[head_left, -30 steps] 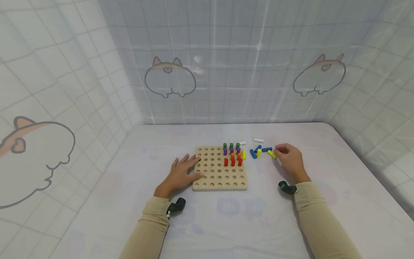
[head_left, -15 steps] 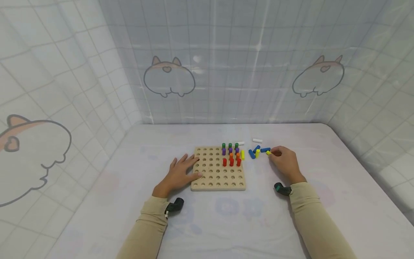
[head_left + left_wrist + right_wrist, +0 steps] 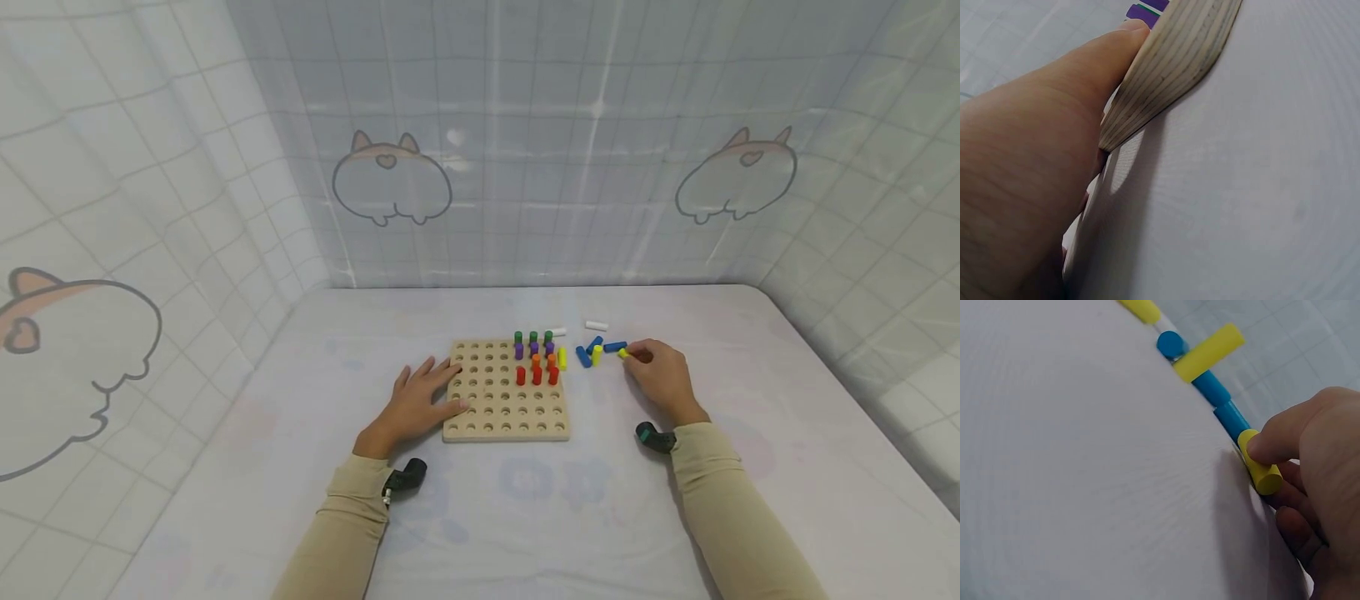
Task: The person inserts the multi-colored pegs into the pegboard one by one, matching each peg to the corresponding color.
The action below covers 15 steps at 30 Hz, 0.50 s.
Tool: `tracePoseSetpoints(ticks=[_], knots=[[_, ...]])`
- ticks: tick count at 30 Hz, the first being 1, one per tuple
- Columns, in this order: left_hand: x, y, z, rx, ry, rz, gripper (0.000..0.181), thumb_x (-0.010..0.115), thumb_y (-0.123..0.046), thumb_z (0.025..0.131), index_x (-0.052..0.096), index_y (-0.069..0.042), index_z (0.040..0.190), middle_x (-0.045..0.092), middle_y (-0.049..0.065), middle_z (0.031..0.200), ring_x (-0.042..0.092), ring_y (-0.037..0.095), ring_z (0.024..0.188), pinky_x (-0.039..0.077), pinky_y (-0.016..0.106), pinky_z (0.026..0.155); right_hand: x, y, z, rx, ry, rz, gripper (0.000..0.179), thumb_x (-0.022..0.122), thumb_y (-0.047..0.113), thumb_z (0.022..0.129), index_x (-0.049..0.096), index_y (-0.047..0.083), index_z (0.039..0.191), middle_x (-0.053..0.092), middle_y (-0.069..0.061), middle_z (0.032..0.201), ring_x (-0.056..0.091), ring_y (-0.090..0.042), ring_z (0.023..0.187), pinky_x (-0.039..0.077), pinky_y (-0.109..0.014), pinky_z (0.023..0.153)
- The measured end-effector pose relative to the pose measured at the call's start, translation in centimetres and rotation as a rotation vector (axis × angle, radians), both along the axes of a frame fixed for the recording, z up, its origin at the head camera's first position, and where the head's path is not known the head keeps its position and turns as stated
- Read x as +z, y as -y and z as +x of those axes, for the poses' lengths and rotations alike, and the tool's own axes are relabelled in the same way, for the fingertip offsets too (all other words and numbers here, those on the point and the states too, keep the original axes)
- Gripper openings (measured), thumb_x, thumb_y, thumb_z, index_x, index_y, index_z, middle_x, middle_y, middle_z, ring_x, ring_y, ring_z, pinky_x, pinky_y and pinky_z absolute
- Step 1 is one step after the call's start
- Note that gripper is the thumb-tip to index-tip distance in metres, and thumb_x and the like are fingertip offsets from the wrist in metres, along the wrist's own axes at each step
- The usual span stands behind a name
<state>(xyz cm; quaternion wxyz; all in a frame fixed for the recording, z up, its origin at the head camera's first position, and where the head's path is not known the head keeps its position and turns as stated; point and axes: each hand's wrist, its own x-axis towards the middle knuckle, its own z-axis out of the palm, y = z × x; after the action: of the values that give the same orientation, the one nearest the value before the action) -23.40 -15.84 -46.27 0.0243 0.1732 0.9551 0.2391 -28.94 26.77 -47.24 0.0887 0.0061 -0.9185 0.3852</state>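
My left hand (image 3: 418, 410) rests on the left edge of a wooden pegboard (image 3: 480, 433), fingers spread and thumb over the top face. In the left wrist view, the thumb lies near purple pegs at the board's edge (image 3: 1172, 69). To the right of the board, my right hand (image 3: 663, 379) pinches a yellow peg (image 3: 1263, 472) between thumb and fingers, low at the tabletop. Only a short end of this peg shows in the head view. Beside it lies a blue peg (image 3: 615, 347). Red pegs (image 3: 537, 377), orange, purple and green pegs (image 3: 533, 337) stand in the board's right columns.
Another yellow peg (image 3: 597, 355) stands upright among blue pegs (image 3: 583, 357). A further yellow peg (image 3: 562, 358) lies along the board's right side. White pegs (image 3: 597, 326) lie behind. A tiled-pattern curtain (image 3: 525, 208) closes off the table's back.
My right hand has moved slightly left and closed on the yellow peg, covering most of it and turning it a little. The left hand stays on the board.
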Motion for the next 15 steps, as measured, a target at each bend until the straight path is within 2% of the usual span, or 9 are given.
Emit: tracePoseSetpoints(ticks=[8, 15], knots=[[0.1, 0.2, 0.2, -0.004, -0.004, 0.019, 0.078, 0.060, -0.059, 0.094, 0.039, -0.017, 0.156, 0.033, 0.009, 0.161, 0.016, 0.034, 0.151, -0.002, 0.063, 0.117, 0.5, 0.2, 0.2, -0.031, 0.091, -0.181, 0.027, 0.059, 0.022, 0.101, 0.065, 0.005, 0.123, 0.063, -0.014, 0.118, 0.056, -0.031, 0.110, 0.049, -0.045, 0.094], [0.2, 0.0, 0.3, -0.003, -0.002, 0.008, 0.078, 0.060, -0.058, 0.094, 0.039, -0.016, 0.156, 0.033, 0.009, 0.161, 0.015, 0.034, 0.152, -0.003, 0.063, 0.117, 1.3, 0.2, 0.4, -0.018, 0.129, -0.297, 0.032, 0.058, 0.028, 0.103, 0.063, 0.007, 0.127, 0.063, -0.013, 0.120, 0.060, -0.027, 0.101, 0.054, -0.028, 0.079]])
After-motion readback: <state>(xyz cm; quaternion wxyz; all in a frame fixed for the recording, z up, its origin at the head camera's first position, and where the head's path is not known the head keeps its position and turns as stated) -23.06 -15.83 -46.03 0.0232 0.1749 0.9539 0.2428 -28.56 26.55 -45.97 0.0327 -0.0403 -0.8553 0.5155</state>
